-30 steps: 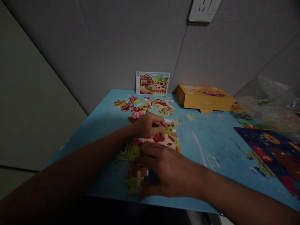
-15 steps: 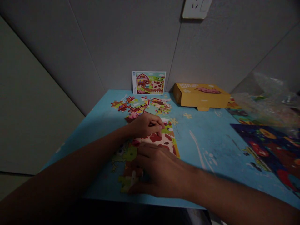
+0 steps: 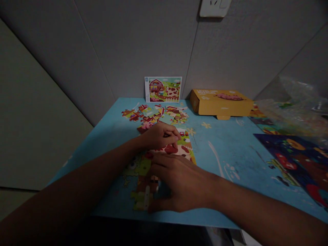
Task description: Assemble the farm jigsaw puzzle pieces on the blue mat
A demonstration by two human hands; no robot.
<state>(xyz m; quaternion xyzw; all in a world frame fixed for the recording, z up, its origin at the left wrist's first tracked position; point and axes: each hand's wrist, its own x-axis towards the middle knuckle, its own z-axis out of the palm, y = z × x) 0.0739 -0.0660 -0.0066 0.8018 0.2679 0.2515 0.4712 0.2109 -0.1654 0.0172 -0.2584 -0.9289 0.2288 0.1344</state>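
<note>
Joined puzzle pieces showing a brown-and-white cow lie on the blue table under and between both hands. My left hand rests on their upper part with its fingers curled together; anything under them is hidden. Nearer the front edge, my right hand lies over the lower part of the puzzle, thumb and fingers spread apart, nothing visible in its grasp. Left of its thumb, brown and green pieces reach toward the front edge. A heap of loose pieces sits just beyond my left hand.
A farm picture card leans on the wall. To its right stands a yellow box with its front flap out. At the right lie a dark blue picture sheet and clear plastic wrapping. The table's front edge runs below.
My right hand has shifted slightly right and up, showing more of the brown and green pieces. My left hand has stayed nearly in place.
</note>
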